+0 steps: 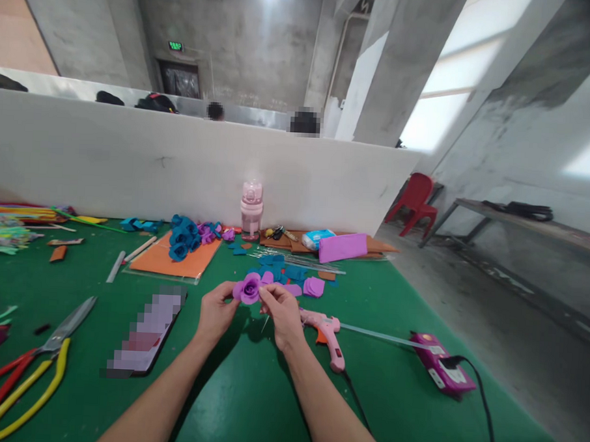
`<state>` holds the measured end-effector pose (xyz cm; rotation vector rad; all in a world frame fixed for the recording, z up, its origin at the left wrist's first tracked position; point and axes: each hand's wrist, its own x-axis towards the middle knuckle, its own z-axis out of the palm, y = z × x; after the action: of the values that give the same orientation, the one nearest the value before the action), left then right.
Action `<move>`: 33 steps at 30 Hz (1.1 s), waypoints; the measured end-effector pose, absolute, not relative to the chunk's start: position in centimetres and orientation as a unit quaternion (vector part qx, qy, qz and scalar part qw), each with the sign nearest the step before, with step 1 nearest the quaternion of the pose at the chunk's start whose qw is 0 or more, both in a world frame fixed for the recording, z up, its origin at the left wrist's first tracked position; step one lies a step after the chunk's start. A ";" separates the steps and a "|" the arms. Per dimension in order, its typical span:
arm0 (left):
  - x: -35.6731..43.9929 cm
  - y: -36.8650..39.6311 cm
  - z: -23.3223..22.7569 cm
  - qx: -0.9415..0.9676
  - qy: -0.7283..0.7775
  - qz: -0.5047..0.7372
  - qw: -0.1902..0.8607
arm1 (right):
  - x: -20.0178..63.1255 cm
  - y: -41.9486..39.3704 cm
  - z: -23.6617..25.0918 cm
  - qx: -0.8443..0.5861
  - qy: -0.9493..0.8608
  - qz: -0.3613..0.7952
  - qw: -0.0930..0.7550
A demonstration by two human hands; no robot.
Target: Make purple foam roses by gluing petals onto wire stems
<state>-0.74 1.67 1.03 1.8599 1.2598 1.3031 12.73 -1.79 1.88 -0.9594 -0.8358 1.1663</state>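
Note:
A purple handmade flower (249, 289) with rolled inner petals is held up over the green table between both hands. My left hand (217, 311) pinches its left outer petal between thumb and fingers. On the other side my right hand (282, 311) grips the flower's right edge, and a thin wire stem shows below it. Just right of that hand lies a pink glue gun (327, 326) with a long clear glue stick in its back. Behind the hands are loose purple petals (314, 287) and blue cut pieces (295, 273).
Large scissors (58, 341) and a phone (150, 332) lie to the left. Blue flowers (184, 237) rest on orange sheets (169, 258). A pink bottle (251, 209) stands by the white partition (194, 161). The right side has a purple box (442, 364) with a black cable.

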 end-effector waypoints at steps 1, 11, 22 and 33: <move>-0.7 1.7 1.0 0.688 0.468 0.487 0.268 | 12.7 -1.8 1.9 -0.419 -0.365 0.522 0.647; -1.1 2.2 0.4 0.644 0.495 0.507 0.287 | 12.8 -2.0 2.0 -0.394 -0.363 0.546 0.644; -0.8 1.8 0.9 0.650 0.485 0.512 0.281 | 12.7 -1.9 1.7 -0.406 -0.349 0.578 0.616; -1.1 1.9 0.9 0.659 0.508 0.508 0.223 | 12.4 -2.1 1.9 -0.423 -0.358 0.553 0.622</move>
<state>-1.06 1.85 0.94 1.8203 1.4026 1.4031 12.36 -2.10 1.91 -0.9722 -0.8219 1.2715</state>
